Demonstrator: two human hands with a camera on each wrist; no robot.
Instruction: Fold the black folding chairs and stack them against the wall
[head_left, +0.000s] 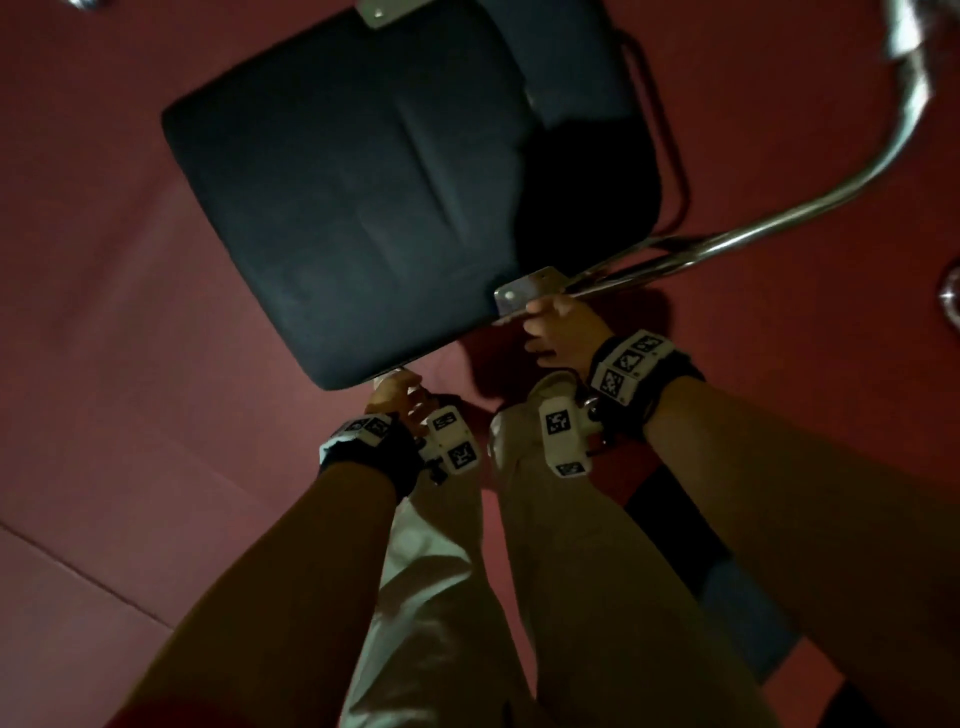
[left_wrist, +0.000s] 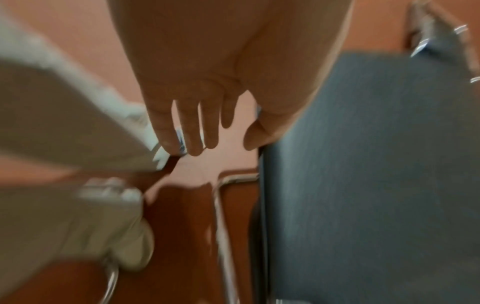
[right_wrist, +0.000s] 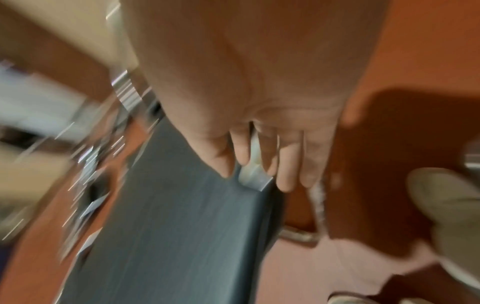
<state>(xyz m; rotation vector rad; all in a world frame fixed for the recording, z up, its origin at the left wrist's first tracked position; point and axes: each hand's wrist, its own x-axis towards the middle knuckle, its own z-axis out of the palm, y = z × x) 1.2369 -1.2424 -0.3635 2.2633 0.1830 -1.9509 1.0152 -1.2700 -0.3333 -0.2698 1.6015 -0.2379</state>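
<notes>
Looking down through the head camera, I see the black padded seat of the folding chair (head_left: 343, 197) tilted over the red floor (head_left: 104, 312), with its chrome tube frame (head_left: 779, 218) curving off from the seat's near right corner. My right hand (head_left: 558, 332) is curled at that corner, just beside a small silver bracket plate (head_left: 530, 296). My left hand (head_left: 395, 395) sits at the seat's near left corner, fingers bent downward; this view does not settle what it grasps. Beige trouser legs (head_left: 561, 571) stand below the seat's near edge.

From the left wrist, blurred, the left hand's fingers (left_wrist: 192, 127) hang down apart, while the thumb touches the edge of the seat (left_wrist: 363, 164). I see nothing clamped in them. A chrome tube (left_wrist: 221, 216) runs beside the seat.

From the right wrist, also blurred, the right hand's fingers (right_wrist: 285, 160) wrap a pale metal piece (right_wrist: 253, 170) at the seat's (right_wrist: 182, 216) corner, closed around it.
</notes>
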